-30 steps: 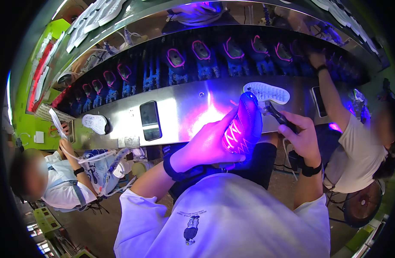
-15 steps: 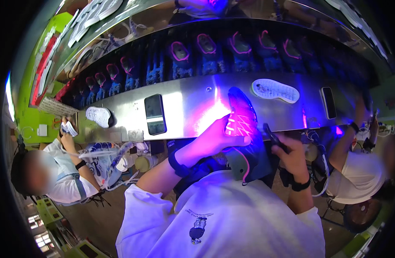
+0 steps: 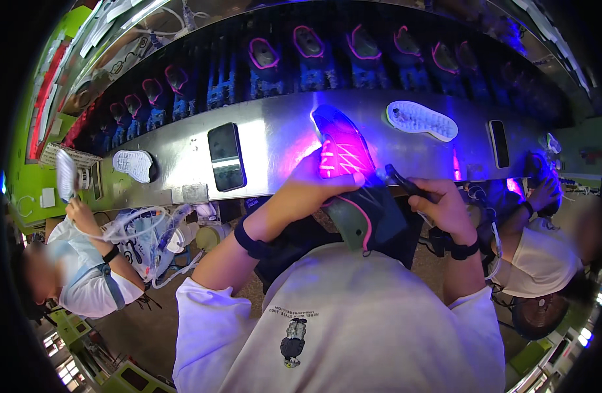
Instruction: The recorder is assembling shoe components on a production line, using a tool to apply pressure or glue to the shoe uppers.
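Observation:
A dark shoe upper [image 3: 345, 154] with zigzag lacing and a pink collar edge is held in front of my chest, toe pointing away and heel toward me. My left hand [image 3: 309, 188] grips it from the left side, thumb across the top. Purple-pink light falls on its lacing. In my right hand [image 3: 444, 206] is a slim black tool [image 3: 404, 183], its tip near the right side of the shoe upper; its exact kind is unclear. A white shoe sole [image 3: 422, 121] lies on the metal bench [image 3: 275, 134], beyond my right hand.
Beyond the bench, several dark shoe uppers [image 3: 263, 54] with pink collars stand in a row. One phone [image 3: 227, 157] lies left, another phone [image 3: 499, 144] right. Another white sole [image 3: 133, 164] sits far left. Co-workers sit on both sides; the left one [image 3: 81, 213] holds a pale sole.
The shoe upper and my left hand have shifted left, with the toe end nearer me. The bright glare beside it has faded. The left co-worker's sole is raised.

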`<state>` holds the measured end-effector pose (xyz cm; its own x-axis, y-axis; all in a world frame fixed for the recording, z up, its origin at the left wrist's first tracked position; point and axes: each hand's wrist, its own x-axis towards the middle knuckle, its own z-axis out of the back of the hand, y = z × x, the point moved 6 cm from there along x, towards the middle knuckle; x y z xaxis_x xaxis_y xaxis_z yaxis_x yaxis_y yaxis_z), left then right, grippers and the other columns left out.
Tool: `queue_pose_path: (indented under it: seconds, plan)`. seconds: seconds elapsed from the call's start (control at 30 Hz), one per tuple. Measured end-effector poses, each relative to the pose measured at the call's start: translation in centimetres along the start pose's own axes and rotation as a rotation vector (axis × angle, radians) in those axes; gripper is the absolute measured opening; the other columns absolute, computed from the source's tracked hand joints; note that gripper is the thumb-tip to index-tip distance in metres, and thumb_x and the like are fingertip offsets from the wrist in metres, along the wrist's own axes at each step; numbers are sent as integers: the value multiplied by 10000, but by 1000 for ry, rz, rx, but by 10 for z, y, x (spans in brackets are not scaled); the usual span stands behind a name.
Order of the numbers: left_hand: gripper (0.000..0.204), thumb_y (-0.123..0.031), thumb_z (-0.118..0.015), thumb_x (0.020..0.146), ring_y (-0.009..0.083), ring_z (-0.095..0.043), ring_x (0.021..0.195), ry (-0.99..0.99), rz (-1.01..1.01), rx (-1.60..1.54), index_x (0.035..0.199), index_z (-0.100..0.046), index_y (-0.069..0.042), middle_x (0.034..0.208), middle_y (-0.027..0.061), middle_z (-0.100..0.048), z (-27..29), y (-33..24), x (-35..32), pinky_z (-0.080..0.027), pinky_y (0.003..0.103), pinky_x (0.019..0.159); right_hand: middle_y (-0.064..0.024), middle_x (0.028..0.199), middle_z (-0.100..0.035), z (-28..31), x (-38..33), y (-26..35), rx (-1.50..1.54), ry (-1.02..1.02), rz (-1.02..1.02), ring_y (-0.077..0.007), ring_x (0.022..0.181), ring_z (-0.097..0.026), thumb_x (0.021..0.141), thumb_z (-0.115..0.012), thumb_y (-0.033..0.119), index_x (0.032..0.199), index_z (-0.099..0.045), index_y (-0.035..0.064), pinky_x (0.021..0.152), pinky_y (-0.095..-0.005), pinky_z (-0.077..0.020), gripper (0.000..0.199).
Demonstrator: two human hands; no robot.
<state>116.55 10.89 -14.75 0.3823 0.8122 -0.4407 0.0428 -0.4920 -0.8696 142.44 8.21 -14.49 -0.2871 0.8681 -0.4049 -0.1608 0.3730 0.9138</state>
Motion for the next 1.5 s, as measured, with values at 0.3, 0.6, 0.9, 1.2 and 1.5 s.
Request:
queue_pose_path:
  seconds: [0.3, 0.6, 0.9, 1.2, 1.5]
  plan:
    - [608, -159, -777, 881, 203, -653, 1101, 41, -50, -107, 1379, -472, 13, 1211, 113, -656, -21, 8, 21, -515, 364, 995, 17, 880, -654, 41, -57, -14, -107, -6, -143, -55, 799, -566, 871, -750, 22, 1212, -692, -26, 715, -235, -473, 349]
    - [500, -190, -727, 929, 211, -659, 1104, 47, 73, -289, 1353, -523, -21, 1195, 106, -663, -45, 6, 15, -531, 362, 968, -13, 871, -667, 48, -91, -13, -167, -141, 2, -86, 807, -583, 866, -748, 8, 1181, -695, -35, 723, -260, -469, 322]
    - [455, -354, -587, 1014, 227, -691, 1072, 80, 309, -630, 1303, -537, -5, 1213, 133, -673, -48, 29, -8, -590, 369, 913, -97, 796, -629, 43, -72, 50, -621, -177, 251, -191, 709, -590, 799, -750, -7, 1195, -703, 40, 690, -289, -471, 401]
    - [515, -420, -567, 1005, 291, -673, 1092, 100, 433, -1000, 1381, -494, -76, 1257, 176, -614, -39, 42, -27, -631, 406, 870, -97, 786, -620, 19, -40, 107, -793, -131, 318, -199, 697, -584, 796, -727, 12, 1204, -713, 68, 681, -306, -469, 412]
    - [688, -519, -587, 960, 427, -637, 1105, 441, 648, -1680, 1336, -501, 51, 1207, 336, -570, -47, 56, -34, -651, 404, 819, -76, 811, -631, -6, -7, 106, -716, -124, 382, -146, 723, -580, 818, -726, -15, 1207, -707, 38, 678, -267, -459, 393]
